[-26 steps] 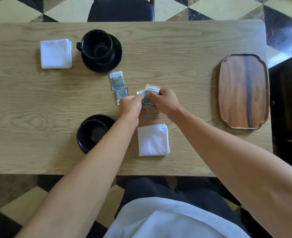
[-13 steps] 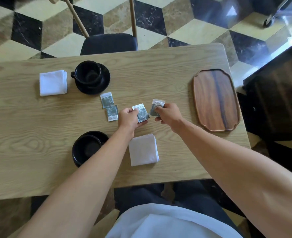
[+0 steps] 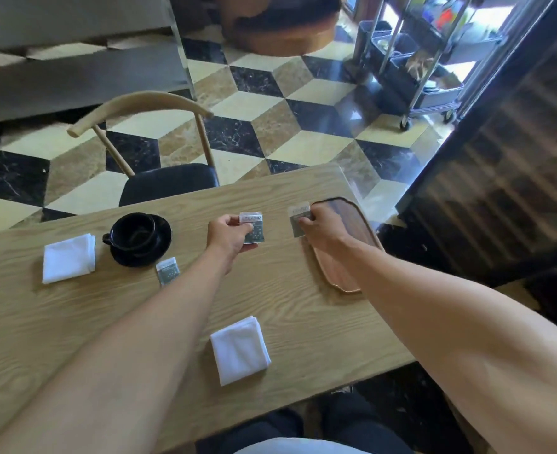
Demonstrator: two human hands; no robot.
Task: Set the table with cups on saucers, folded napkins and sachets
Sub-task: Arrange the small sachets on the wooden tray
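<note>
Hands raised, we pinch one sachet in each: left hand (image 3: 229, 235) on a sachet (image 3: 253, 228), right hand (image 3: 323, 228) on another sachet (image 3: 299, 218).

We count three sachets, the third (image 3: 168, 271) lying near one black cup (image 3: 135, 233) on its saucer (image 3: 159, 244), two folded napkins (image 3: 68, 258) (image 3: 240, 349), one wooden tray (image 3: 342, 273) far right on the wooden surface (image 3: 58, 322); chair (image 3: 159, 178) and checkered floor (image 3: 270, 126) beyond.

Both hands, left hand (image 3: 229, 235) and right hand (image 3: 321, 229), have lifted their sachets apart.
</note>
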